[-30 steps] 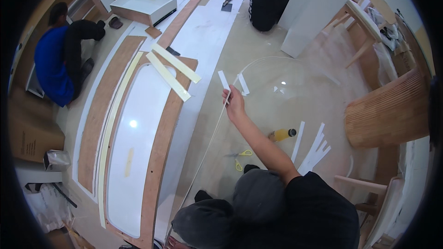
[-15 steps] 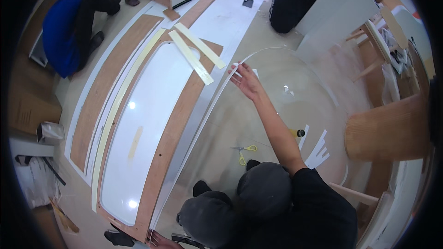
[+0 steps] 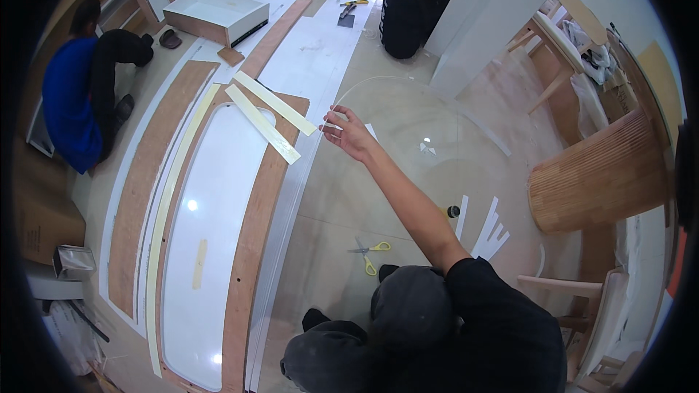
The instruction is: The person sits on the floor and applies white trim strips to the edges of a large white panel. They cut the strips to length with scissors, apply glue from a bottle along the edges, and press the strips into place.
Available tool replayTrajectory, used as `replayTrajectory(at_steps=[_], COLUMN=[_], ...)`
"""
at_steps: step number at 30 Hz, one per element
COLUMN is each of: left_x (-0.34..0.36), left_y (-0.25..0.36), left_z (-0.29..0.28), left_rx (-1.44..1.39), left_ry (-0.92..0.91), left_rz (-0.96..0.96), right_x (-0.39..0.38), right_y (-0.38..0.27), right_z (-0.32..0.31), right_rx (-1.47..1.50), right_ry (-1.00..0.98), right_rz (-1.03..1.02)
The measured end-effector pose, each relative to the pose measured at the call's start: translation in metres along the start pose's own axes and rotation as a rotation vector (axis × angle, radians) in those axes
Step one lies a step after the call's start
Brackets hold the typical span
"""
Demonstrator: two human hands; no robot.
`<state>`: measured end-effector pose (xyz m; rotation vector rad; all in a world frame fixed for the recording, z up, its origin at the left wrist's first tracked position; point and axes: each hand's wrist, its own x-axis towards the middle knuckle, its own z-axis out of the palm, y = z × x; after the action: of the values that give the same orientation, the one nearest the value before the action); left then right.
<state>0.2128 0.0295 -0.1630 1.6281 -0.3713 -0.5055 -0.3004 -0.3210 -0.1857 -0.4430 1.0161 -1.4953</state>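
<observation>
Right hand (image 3: 345, 132) pinches a white strip (image 3: 480, 122), its length arching rightward; left hand unseen, can't tell.

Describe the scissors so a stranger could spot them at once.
Find the long wood-framed panel at left. Go right across the floor, just past the dark knees. The scissors lie there, open, their yellow loop handles unlike the plain white strips farther right.
</observation>
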Motion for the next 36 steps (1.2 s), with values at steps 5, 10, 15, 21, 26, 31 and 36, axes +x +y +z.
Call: replayTrajectory(at_steps=[5, 10, 15, 21, 26, 31, 36], left_x=[-0.001, -0.002, -0.008, -0.031, -0.012, -0.015, -0.016], left_y=[0.000, 0.002, 0.009, 0.021, 0.010, 0.012, 0.016], left_z=[0.005, 0.006, 0.003, -0.034, -0.041, -0.039, -0.032], left_rx=[0.013, 0.046, 0.105, 0.504, -0.267, -0.283, -0.312], left_ry=[-0.013, -0.021, -0.030, -0.141, 0.218, 0.188, 0.259], left_rz=[0.010, 0.024, 0.064, 0.386, -0.073, -0.063, -0.090], right_x=[0.008, 0.012, 0.019, 0.029, 0.023, 0.020, 0.037], right_y=[-0.009, -0.009, -0.008, -0.011, -0.016, -0.026, -0.024], right_z=[-0.005, -0.001, 0.004, 0.007, 0.013, 0.022, 0.008], right_rx=[0.007, -0.013, -0.016, 0.001, -0.112, -0.144, -0.126], right_ry=[0.028, 0.017, 0.019, -0.047, 0.000, -0.013, -0.044], right_rz=[-0.020, -0.026, -0.013, -0.030, -0.024, -0.021, -0.034])
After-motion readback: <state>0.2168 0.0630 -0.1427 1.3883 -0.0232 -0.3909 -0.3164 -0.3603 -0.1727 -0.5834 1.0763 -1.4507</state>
